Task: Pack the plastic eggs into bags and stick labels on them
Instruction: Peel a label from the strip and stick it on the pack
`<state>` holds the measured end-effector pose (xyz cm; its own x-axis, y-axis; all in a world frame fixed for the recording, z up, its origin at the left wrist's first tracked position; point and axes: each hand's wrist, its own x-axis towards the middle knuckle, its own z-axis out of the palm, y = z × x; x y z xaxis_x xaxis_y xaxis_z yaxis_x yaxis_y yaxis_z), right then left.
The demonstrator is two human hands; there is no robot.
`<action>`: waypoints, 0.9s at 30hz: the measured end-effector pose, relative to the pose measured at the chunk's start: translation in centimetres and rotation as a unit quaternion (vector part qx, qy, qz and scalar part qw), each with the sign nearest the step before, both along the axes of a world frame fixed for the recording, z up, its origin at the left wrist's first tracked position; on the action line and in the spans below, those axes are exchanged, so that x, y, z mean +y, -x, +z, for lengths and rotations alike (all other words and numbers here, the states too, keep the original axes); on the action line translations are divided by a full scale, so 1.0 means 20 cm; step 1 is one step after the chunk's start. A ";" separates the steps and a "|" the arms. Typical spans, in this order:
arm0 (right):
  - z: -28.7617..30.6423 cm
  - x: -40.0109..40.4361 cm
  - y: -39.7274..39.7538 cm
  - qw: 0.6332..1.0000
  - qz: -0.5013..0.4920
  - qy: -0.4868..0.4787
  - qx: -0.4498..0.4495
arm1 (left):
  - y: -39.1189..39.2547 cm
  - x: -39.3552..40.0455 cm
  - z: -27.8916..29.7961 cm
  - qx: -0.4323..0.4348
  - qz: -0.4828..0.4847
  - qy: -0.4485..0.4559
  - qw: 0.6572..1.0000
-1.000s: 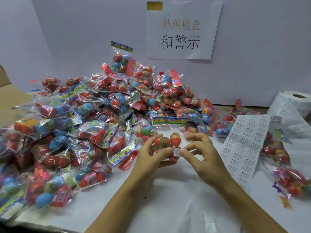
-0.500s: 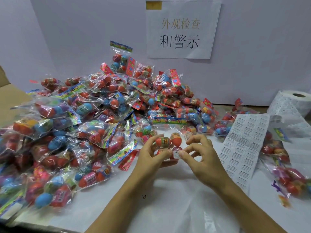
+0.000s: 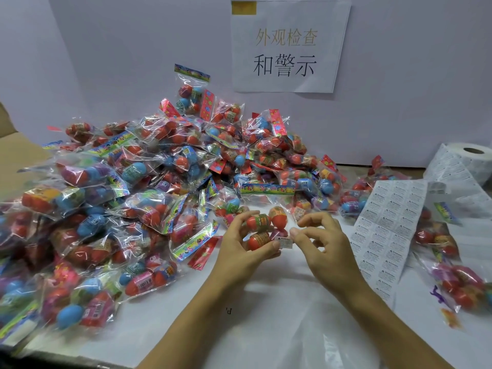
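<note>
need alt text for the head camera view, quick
A left hand holds a clear bag of orange plastic eggs while the right hand presses a small white label onto it. A large pile of bagged eggs lies left; a white label sheet lies right.

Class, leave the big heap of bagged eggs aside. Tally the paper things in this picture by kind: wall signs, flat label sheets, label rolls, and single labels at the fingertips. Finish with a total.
wall sign: 1
flat label sheet: 1
label roll, counted with its unwound tail: 1
single label, lying against the held bag of eggs: 1
Total: 4
</note>
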<state>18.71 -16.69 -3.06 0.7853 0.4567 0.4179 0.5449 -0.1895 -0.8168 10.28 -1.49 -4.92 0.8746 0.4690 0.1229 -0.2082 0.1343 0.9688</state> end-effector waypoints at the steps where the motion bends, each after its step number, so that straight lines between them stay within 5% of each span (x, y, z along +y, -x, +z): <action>1: 0.00 0.00 0.00 1.000 -0.009 -0.003 -0.023 | 0.00 0.00 0.00 -0.003 0.004 -0.006 1.000; 6: -0.02 0.03 0.04 0.993 -0.025 -0.054 -0.098 | -0.01 0.01 0.00 -0.028 0.026 0.014 0.999; 15: -0.05 0.02 0.01 0.996 0.047 -0.072 0.039 | 0.01 0.01 0.01 -0.038 0.032 0.013 0.999; 27: -0.05 0.04 0.03 0.992 0.019 -0.107 0.061 | 0.02 -0.01 0.04 -0.047 0.017 0.037 0.998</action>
<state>18.15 -15.95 -4.11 0.8195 0.3983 0.4121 0.4433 0.0151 -0.8962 9.89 -1.66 -4.09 0.8447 0.5083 0.1674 -0.3026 0.1957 0.9328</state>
